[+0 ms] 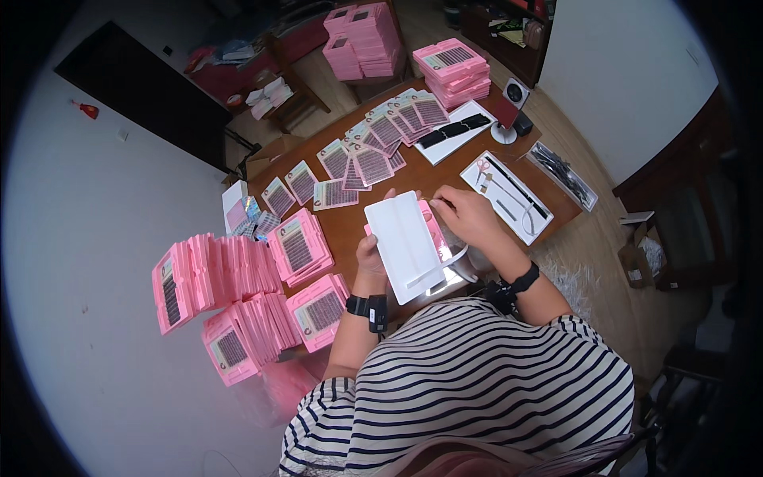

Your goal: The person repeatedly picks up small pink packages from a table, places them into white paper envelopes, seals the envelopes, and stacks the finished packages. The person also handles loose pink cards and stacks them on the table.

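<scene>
My left hand (371, 253) grips a white rectangular board (405, 247) by its left edge, with its thumb on the front and its other fingers behind. A narrow white strip (426, 273) lies across the board's lower end and curls out to the right. Part of a pink tray (436, 229) shows behind the board. My right hand (464, 211) is at the tray's upper right corner, thumb and forefinger close together; whether they pinch something is unclear. Overlapping cards of dark lash clusters (372, 164) lie on the wooden table (334, 229) beyond my hands.
Stacked pink trays (238, 268) fill the left side; more pink trays (456, 83) stand at the far corner. At right, a white board (506, 197) holds pink scissors (481, 170) and strips, beside a clear box of dark strips (561, 174). Another white board (456, 131) bears black strips.
</scene>
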`<move>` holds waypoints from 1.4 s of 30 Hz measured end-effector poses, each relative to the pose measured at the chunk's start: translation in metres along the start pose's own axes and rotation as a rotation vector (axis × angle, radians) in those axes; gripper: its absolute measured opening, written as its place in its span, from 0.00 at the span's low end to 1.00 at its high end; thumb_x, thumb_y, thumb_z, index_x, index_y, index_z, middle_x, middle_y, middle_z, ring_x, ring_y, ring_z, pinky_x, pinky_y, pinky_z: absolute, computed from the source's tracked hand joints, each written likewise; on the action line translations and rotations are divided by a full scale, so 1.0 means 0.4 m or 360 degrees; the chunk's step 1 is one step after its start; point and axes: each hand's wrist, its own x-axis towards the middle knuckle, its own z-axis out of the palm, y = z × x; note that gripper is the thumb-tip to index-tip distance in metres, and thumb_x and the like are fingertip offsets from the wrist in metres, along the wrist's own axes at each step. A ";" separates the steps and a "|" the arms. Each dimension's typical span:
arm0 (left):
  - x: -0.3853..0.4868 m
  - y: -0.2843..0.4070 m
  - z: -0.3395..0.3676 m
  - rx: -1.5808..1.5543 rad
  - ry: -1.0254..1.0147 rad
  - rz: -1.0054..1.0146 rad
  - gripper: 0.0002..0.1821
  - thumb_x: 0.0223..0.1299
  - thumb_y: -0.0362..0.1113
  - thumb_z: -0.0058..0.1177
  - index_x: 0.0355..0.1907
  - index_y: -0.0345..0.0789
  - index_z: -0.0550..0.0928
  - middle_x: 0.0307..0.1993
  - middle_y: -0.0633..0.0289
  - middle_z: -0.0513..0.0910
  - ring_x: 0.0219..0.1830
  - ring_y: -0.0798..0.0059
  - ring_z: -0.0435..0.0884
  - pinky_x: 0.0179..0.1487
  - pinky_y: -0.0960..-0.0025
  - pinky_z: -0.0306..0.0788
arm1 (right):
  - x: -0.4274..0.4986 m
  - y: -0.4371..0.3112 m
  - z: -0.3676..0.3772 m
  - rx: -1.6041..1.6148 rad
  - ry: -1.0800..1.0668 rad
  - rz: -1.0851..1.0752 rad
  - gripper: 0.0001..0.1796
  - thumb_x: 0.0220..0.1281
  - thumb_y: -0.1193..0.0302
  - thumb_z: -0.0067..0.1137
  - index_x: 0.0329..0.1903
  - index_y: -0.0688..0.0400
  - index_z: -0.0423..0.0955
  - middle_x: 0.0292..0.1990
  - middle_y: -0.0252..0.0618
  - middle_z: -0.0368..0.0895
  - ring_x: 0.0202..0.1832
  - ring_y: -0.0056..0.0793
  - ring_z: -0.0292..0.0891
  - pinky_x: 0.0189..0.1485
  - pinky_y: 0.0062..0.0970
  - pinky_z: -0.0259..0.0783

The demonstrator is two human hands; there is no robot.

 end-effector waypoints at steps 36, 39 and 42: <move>-0.015 -0.004 -0.097 0.2483 0.0000 0.0043 0.59 0.38 0.32 0.72 0.77 0.35 0.57 0.74 0.48 0.61 0.74 0.52 0.61 0.77 0.59 0.55 | -0.028 0.143 0.129 0.1413 -0.0524 0.0941 0.14 0.68 0.67 0.62 0.41 0.68 0.81 0.34 0.38 0.87 0.35 0.18 0.80 0.39 0.23 0.74; -0.024 -0.035 -0.106 0.2496 -0.0106 -0.0027 0.61 0.36 0.36 0.76 0.77 0.35 0.57 0.75 0.45 0.60 0.75 0.49 0.60 0.78 0.57 0.53 | -0.034 0.149 0.136 0.1026 -0.0424 0.0712 0.08 0.67 0.75 0.62 0.44 0.68 0.79 0.29 0.27 0.82 0.27 0.10 0.68 0.31 0.15 0.66; -0.047 -0.040 -0.186 0.2845 0.0447 0.0118 0.41 0.44 0.39 0.73 0.64 0.35 0.74 0.63 0.50 0.73 0.64 0.49 0.70 0.68 0.54 0.64 | -0.051 0.184 0.124 0.0666 -0.0264 0.0623 0.08 0.65 0.77 0.62 0.44 0.68 0.79 0.28 0.26 0.79 0.29 0.09 0.69 0.32 0.15 0.66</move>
